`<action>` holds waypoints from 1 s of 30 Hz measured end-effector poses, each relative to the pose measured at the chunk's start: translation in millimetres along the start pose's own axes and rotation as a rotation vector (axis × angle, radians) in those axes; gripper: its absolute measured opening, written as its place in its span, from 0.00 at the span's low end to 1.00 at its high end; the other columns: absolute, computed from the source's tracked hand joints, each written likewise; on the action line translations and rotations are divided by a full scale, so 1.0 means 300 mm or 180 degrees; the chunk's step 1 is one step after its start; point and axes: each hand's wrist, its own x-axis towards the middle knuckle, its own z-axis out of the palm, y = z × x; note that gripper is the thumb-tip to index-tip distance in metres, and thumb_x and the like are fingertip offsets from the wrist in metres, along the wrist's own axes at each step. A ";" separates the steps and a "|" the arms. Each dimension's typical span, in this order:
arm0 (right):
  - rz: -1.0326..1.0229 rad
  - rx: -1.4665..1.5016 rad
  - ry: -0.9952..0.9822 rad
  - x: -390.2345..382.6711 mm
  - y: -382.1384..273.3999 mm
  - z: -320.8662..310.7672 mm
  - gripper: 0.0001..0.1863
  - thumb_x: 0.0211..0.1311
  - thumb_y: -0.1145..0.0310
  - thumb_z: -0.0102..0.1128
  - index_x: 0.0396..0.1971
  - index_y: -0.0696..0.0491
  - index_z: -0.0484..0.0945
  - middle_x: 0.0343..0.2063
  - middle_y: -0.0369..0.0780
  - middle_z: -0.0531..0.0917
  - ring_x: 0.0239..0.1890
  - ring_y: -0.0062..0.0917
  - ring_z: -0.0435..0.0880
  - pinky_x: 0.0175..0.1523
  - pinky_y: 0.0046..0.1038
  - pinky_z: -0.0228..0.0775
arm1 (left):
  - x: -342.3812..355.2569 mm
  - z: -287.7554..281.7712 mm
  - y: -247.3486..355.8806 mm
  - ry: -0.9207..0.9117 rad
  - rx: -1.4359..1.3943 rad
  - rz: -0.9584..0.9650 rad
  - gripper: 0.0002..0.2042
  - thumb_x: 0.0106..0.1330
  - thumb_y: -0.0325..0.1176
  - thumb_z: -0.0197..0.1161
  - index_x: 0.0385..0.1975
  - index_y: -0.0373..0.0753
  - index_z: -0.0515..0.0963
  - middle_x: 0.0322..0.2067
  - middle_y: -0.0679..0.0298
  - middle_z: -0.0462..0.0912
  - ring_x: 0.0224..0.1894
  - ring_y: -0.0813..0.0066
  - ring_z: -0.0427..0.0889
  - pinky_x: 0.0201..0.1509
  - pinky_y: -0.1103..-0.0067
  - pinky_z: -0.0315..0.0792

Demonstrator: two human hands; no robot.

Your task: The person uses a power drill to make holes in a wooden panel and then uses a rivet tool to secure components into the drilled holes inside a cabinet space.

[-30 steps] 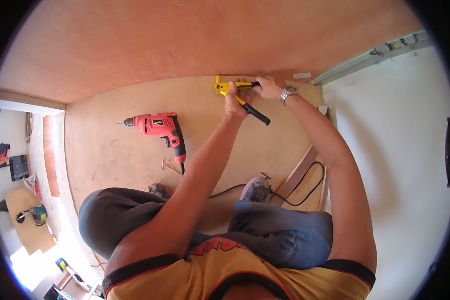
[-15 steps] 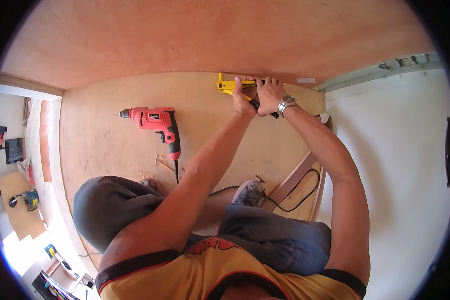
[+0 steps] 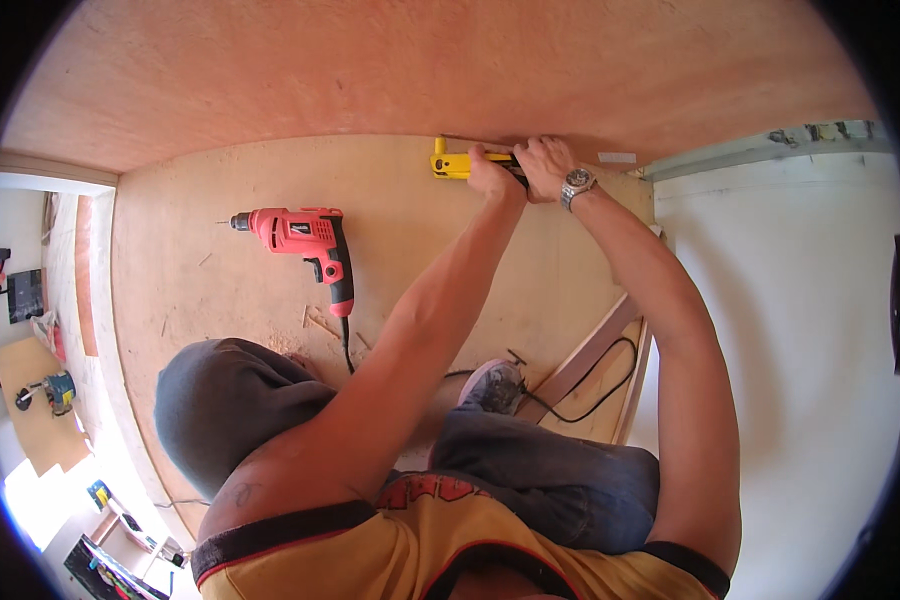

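Note:
Both my hands are closed on a yellow hand riveter (image 3: 452, 164) with dark handles, held sideways close to the upright wooden panel (image 3: 440, 70). My left hand (image 3: 497, 172) wraps around the middle of the tool, just behind its head. Farther right, my right hand (image 3: 547, 168) grips the handle ends, a metal watch (image 3: 577, 181) on its wrist. The handles are squeezed together and mostly hidden by my fingers. The riveter's short nose points at the panel; whether it touches is hard to tell.
A red corded drill (image 3: 305, 235) lies on the plywood board (image 3: 400, 240) to the left, among wood shavings (image 3: 320, 322). Its black cable (image 3: 620, 370) loops past a wooden strip (image 3: 580, 365). A metal rail (image 3: 750, 145) runs along the right side. My bent knee is below.
The riveter's handles, spread apart before, are now squeezed together. My right hand has moved slightly up, and my left hand has closed in around the tool.

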 end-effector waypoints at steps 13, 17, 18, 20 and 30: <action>0.0169 0.0914 -0.0279 -0.108 -0.080 -0.036 0.23 0.45 0.59 0.73 0.41 0.54 0.81 0.37 0.46 0.87 0.41 0.45 0.87 0.44 0.45 0.79 | -0.062 -0.082 0.086 0.0132 0.0350 -0.0284 0.11 0.65 0.39 0.61 0.28 0.44 0.65 0.23 0.61 0.73 0.25 0.66 0.75 0.32 0.66 0.74; 0.0124 0.1386 -0.0788 -0.182 -0.148 -0.155 0.28 0.45 0.53 0.75 0.43 0.55 0.80 0.39 0.47 0.86 0.41 0.45 0.87 0.44 0.45 0.78 | -0.151 -0.223 0.183 -0.0701 0.0856 -0.0306 0.09 0.67 0.39 0.62 0.34 0.42 0.71 0.25 0.61 0.77 0.26 0.68 0.76 0.33 0.69 0.75; -0.0036 0.1622 -0.0982 -0.236 -0.094 -0.146 0.27 0.48 0.51 0.74 0.42 0.55 0.80 0.39 0.47 0.86 0.40 0.46 0.87 0.43 0.45 0.78 | -0.204 -0.272 0.181 -0.0957 0.1207 -0.0316 0.08 0.68 0.38 0.62 0.37 0.41 0.74 0.26 0.62 0.78 0.26 0.69 0.77 0.34 0.71 0.75; -0.0134 0.1859 -0.1182 -0.357 0.013 -0.142 0.27 0.50 0.50 0.73 0.42 0.55 0.80 0.39 0.47 0.86 0.40 0.46 0.86 0.43 0.45 0.78 | -0.297 -0.372 0.192 -0.1661 0.1768 -0.0630 0.09 0.70 0.37 0.61 0.41 0.39 0.76 0.28 0.63 0.80 0.28 0.70 0.78 0.35 0.72 0.76; 0.0516 0.1479 0.1003 -0.468 -0.164 -0.258 0.15 0.60 0.58 0.69 0.40 0.53 0.81 0.36 0.44 0.86 0.37 0.45 0.86 0.40 0.44 0.78 | -0.267 -0.344 0.360 -0.2447 0.4553 -0.0153 0.20 0.76 0.48 0.60 0.52 0.37 0.79 0.38 0.62 0.85 0.39 0.74 0.86 0.46 0.76 0.80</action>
